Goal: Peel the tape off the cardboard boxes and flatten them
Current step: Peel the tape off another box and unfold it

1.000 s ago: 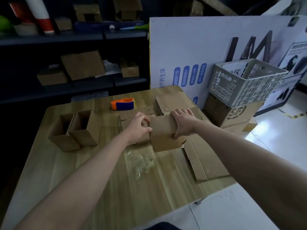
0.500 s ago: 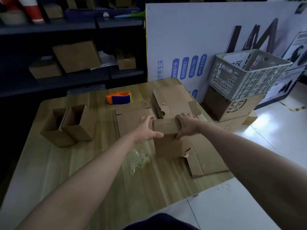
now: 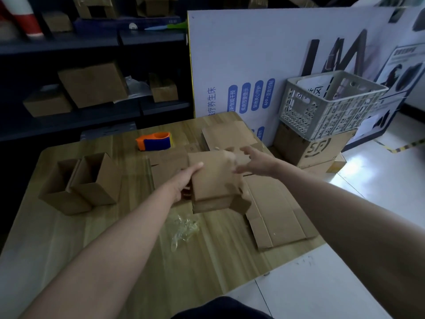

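Holding the small cardboard box [image 3: 213, 180] by its left side, the left grip [image 3: 184, 183] lays its thumb across the top panel with the fingers tucked beneath, out of sight, wrapping firmly round that edge. The box is over the middle of the tabletop [image 3: 115, 238], tilted a little; whether its base touches the wood I cannot tell. The right grip [image 3: 255, 162] hangs at the box's far right corner with fingers spread and loose, clasping nothing. It is blurred, so whether a fingertip brushes the cardboard is unclear.

The step in hand looks like flattening this box, or hunting for a last tape strip on it. To do it well, the left grip should steady one wall while the right finds a free flap and presses opposite corners toward each other, so the walls fold along their own creases rather than buckle. Any tape across a seam would resist — lift it from one end first and drop it with the crumpled clear tape [image 3: 184, 229] toward the near edge. Once flat, the box belongs on the flattened cardboard [image 3: 276, 208] by the right edge. Two open boxes [image 3: 80, 183] wait near the left edge.
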